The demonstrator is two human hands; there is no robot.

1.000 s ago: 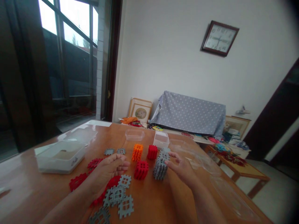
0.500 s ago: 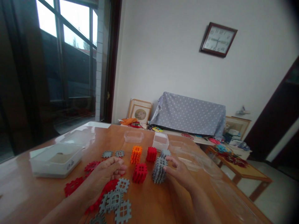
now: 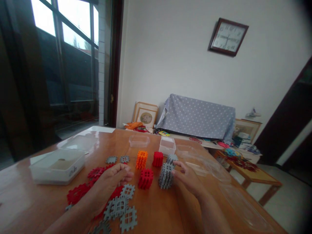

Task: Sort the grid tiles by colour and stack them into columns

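Observation:
My left hand [image 3: 116, 177] hovers over loose red and grey pieces, its fingers curled together; whether anything sits inside them is hidden. On the right, my right hand [image 3: 186, 175] has its thumb and forefinger apart at the right side of a tall stack of grey square interlocking pieces [image 3: 166, 177], its fingertips close to or touching it. Behind that stack is a shorter grey stack [image 3: 172, 158]. Two red stacks, a nearer one [image 3: 145, 178] and a farther one [image 3: 158, 159], and an orange stack [image 3: 141, 160] stand between my hands.
Loose grey pieces [image 3: 128, 218] and red pieces [image 3: 79, 193] lie at the near left. A translucent lidded box [image 3: 58, 169] stands at the left. Clear plastic containers, including a small white box [image 3: 167, 146], line the back and right of the wooden table [image 3: 156, 211].
The view has shifted slightly. My right hand stays beside the grey stack and my left hand over the loose pieces, with hardly any other movement.

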